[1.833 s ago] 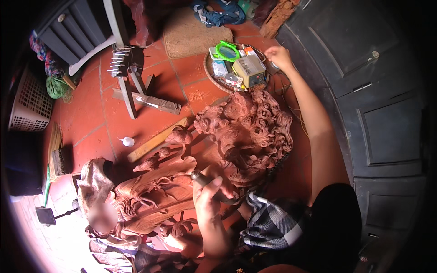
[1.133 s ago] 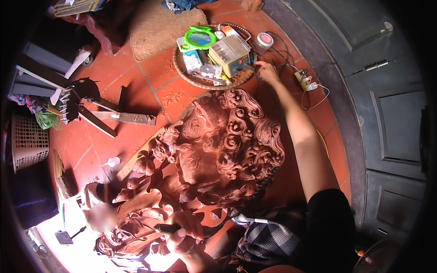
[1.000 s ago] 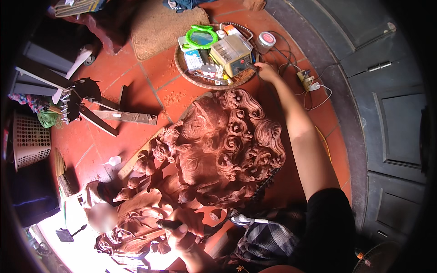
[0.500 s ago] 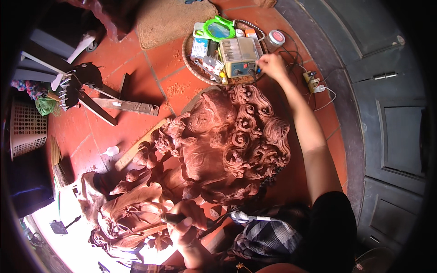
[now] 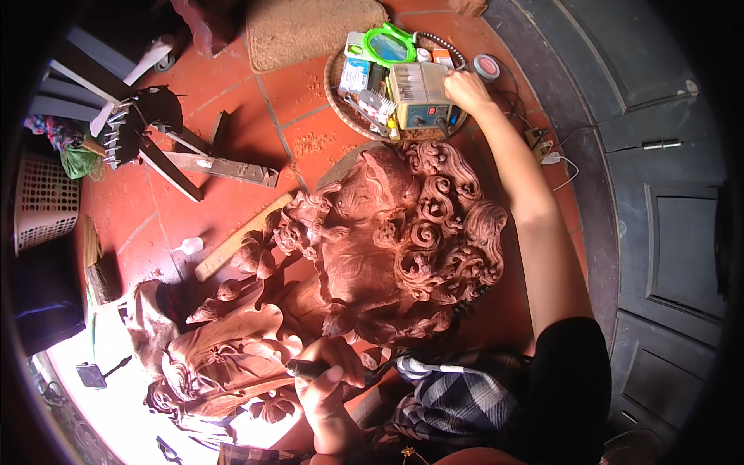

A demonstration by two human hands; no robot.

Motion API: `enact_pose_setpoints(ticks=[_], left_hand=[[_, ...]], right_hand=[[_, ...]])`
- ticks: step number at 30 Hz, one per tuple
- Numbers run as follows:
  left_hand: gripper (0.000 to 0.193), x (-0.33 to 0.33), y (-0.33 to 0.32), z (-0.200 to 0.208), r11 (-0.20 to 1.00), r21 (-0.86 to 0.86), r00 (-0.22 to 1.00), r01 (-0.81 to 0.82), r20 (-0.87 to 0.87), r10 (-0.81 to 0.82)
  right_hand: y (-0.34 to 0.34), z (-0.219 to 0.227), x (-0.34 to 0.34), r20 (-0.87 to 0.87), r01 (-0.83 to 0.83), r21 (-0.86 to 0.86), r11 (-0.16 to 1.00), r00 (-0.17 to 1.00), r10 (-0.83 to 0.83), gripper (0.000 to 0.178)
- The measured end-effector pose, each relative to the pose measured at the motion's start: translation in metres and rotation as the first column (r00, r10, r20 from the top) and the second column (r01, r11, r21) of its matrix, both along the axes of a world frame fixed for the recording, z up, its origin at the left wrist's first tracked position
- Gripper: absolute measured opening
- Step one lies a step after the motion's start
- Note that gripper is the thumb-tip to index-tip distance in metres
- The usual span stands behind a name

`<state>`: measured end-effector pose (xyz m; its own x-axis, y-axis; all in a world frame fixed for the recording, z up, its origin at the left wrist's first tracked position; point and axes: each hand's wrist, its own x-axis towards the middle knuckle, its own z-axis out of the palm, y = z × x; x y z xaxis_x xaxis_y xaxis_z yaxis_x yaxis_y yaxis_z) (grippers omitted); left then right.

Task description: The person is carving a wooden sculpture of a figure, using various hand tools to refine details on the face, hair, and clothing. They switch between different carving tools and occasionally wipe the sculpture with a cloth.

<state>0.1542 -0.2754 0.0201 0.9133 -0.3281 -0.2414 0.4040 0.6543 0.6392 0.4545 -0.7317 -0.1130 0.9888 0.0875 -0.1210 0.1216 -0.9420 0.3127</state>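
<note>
My left hand (image 5: 332, 387) is wrapped round a dark, pen-like handpiece (image 5: 304, 368) above the lower part of a large reddish-brown wood carving (image 5: 356, 267) with deep scrolls and leaf shapes. My right arm reaches across the carving's right side. At its end, my right hand (image 5: 468, 93), fingers curled, is at the upper right corner of a clear-lidded case of thin bits (image 5: 411, 81). What those fingers pinch, if anything, is hidden. Below the case is the front of a control box (image 5: 426, 118) with a red switch and knobs.
A round woven tray (image 5: 335, 108) holds the box, a green-framed mirror (image 5: 390, 48) and small packets. Right of it stand a round jar (image 5: 487, 67) and a power strip (image 5: 535, 138). A metal-legged stand (image 5: 159, 136) and a perforated basket (image 5: 48, 194) are at left; grey doors (image 5: 682, 240) at right.
My right hand has moved from beside the control box's front up to the case's corner, its fingers curling in. The view has shifted slightly. My left hand keeps its grip on the handpiece.
</note>
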Motion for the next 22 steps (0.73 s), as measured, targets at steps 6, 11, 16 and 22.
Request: enact_pose_setpoints(ticks=[6, 11, 16, 22], left_hand=[[0.028, 0.001, -0.006, 0.003, 1.0, 0.004, 1.0, -0.011, -0.015, 0.011], [0.029, -0.002, -0.004, 0.007, 0.996, 0.045, 0.996, -0.074, -0.037, 0.076], [0.026, 0.004, -0.006, 0.02, 0.988, 0.148, 0.998, -0.05, -0.034, 0.056], [0.021, -0.011, 0.007, 0.053, 0.996, 0.06, 0.998, -0.063, 0.028, 0.061]], right_hand=[[-0.005, 0.005, -0.016, 0.464, -0.283, 0.153, 0.947, 0.866, 0.184, 0.012], [0.057, 0.063, -0.005, 0.618, -0.532, 0.786, 0.315, 0.676, -0.401, 0.009], [0.135, 0.176, -0.071, 0.237, -0.266, 0.913, -0.308, 0.963, -0.13, 0.012], [0.263, 0.269, -0.187, 0.059, 0.093, 0.941, -0.325, 0.901, 0.429, 0.023]])
